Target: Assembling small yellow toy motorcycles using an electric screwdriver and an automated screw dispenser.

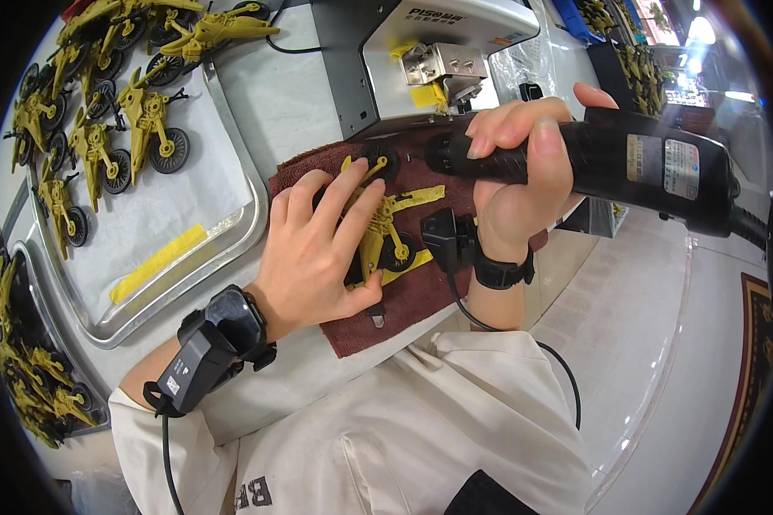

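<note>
A yellow toy motorcycle with black wheels lies on a brown cloth in front of me. My left hand spans it, fingers across its far part and thumb at its near side, holding it against the cloth. Part of the motorcycle is covered by those fingers. My right hand is wrapped around a black electric screwdriver, held nearly level. Its tip points left toward the motorcycle's far wheel; whether the bit touches it I cannot tell. Strips of yellow tape lie under and beside the motorcycle.
A metal tray lined with white sheet holds several similar motorcycles at left; another tray with more stands nearer. Behind the cloth is a grey and black machine with a metal bracket. A dark bin of yellow parts stands far right.
</note>
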